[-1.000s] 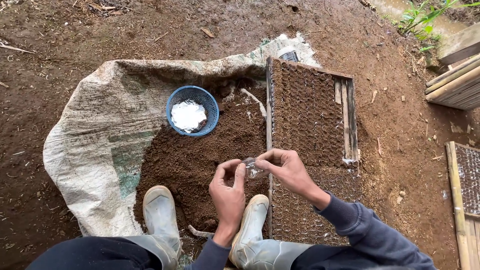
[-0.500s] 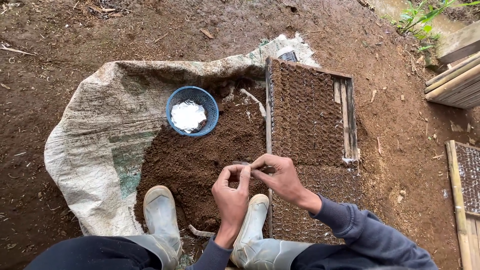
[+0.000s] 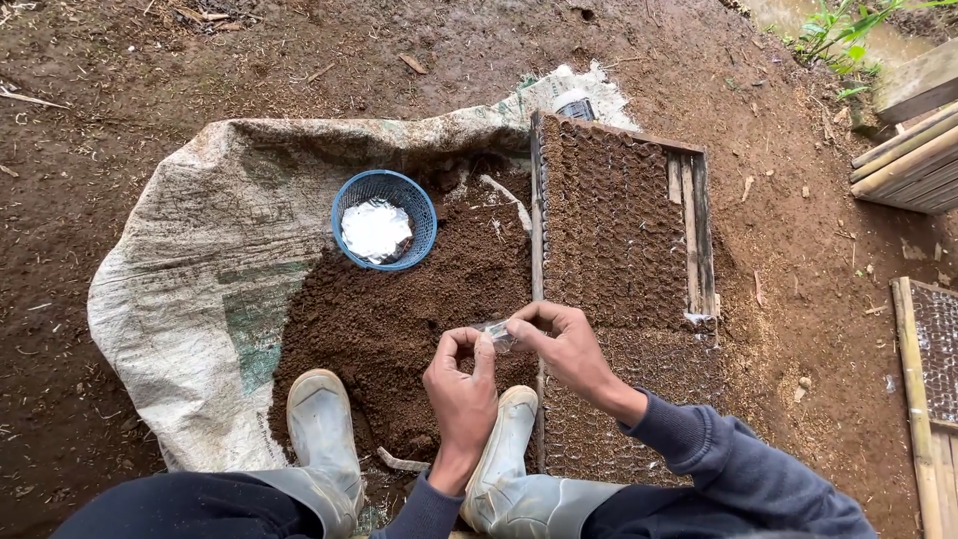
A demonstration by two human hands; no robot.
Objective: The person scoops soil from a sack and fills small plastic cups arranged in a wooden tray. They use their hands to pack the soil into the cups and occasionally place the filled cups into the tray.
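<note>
both hands meet low in the middle of the view, wrists coming up from 6 o'clock out of dark blue sleeves. the left hand point(image 3: 461, 384) is held upright with its back to the camera, thumb and forefinger curled toward each other, fingers point(image 3: 483, 344) pinched on the near end of a small clear plastic seedling bag point(image 3: 498, 334). the right hand point(image 3: 564, 339) comes in from 4 o'clock, forearm slanting across the tray, knuckles up, its fingers point(image 3: 529, 317) closed on the other end of the same bag, so the bag is clamped between the two hands, held just above the soil at the tray's left edge. below the hands, toward 6 o'clock, two pale rubber boots point(image 3: 324, 424) point up the frame, the right one partly hidden under the left wrist. a mound of dark potting soil point(image 3: 399, 299) spreads at 9 to 12 o'clock from the hands, lying on a worn woven sack point(image 3: 190, 279) that stretches off to 9 o'clock. at 11 o'clock a round blue plastic basket point(image 3: 385, 220) sits on the edge of the soil with a heap of clear bags inside. at 1 o'clock, just beside the right hand, a bamboo-framed tray point(image 3: 689, 240) is packed tight with rows of soil-filled bags; the right wrist crosses its lower part. a second bamboo frame point(image 3: 913, 369) lies well apart at 3 o'clock, and stacked bamboo slats point(image 3: 908, 160) sit at 2 o'clock on the bare muddy ground point(image 3: 100, 60).
</note>
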